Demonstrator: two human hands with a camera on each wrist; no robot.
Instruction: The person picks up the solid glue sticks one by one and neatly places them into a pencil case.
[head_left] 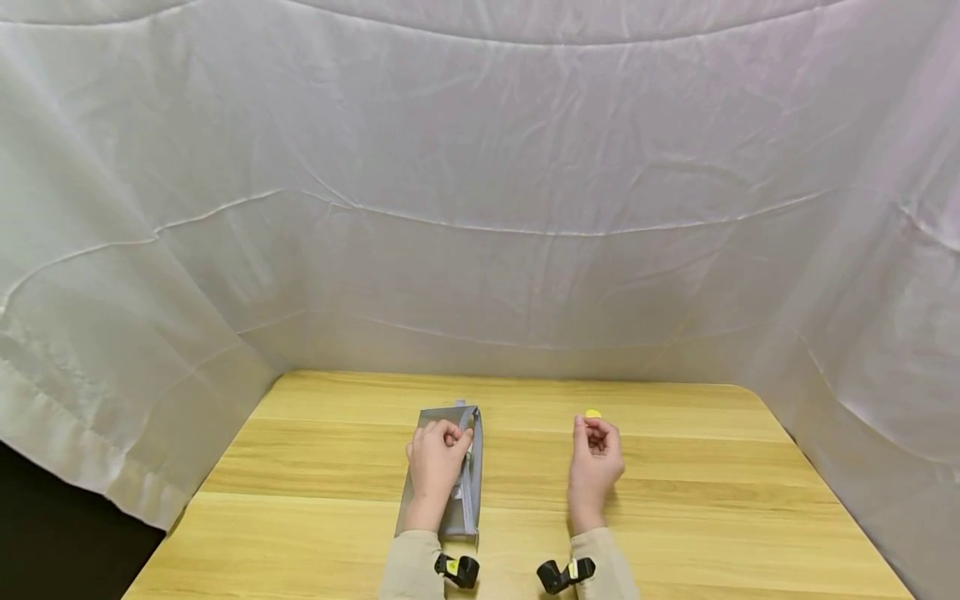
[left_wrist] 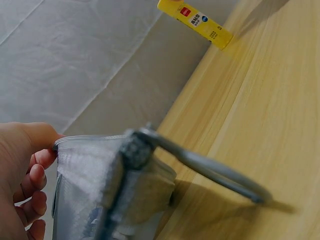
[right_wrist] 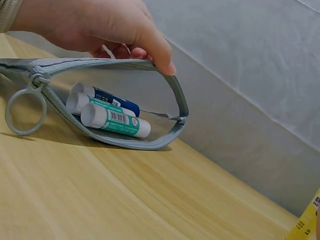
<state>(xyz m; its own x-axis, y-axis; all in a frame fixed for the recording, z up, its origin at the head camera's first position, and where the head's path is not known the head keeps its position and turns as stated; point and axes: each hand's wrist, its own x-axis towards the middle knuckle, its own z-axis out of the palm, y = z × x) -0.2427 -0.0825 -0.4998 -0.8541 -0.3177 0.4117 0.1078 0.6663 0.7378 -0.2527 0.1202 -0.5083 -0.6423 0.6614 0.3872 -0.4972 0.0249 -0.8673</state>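
Note:
A grey zip pouch (head_left: 453, 521) lies at the left of centre on the table, its zip undone. My left hand (head_left: 435, 467) pinches one edge of its mouth between thumb and fingers and lifts it, so the pouch gapes. Inside, the right wrist view shows two green-and-white glue sticks (right_wrist: 122, 123) and a dark blue one (right_wrist: 117, 100) lying side by side. My right hand (head_left: 595, 471), apart from the pouch on the right, holds a yellow glue stick (left_wrist: 200, 22); only its end shows past the fingers in the head view.
A grey ring pull (right_wrist: 26, 111) hangs from the pouch's zip slider. The wooden table (head_left: 697, 483) is enclosed by pale fabric curtains (head_left: 525, 283) at the back and both sides.

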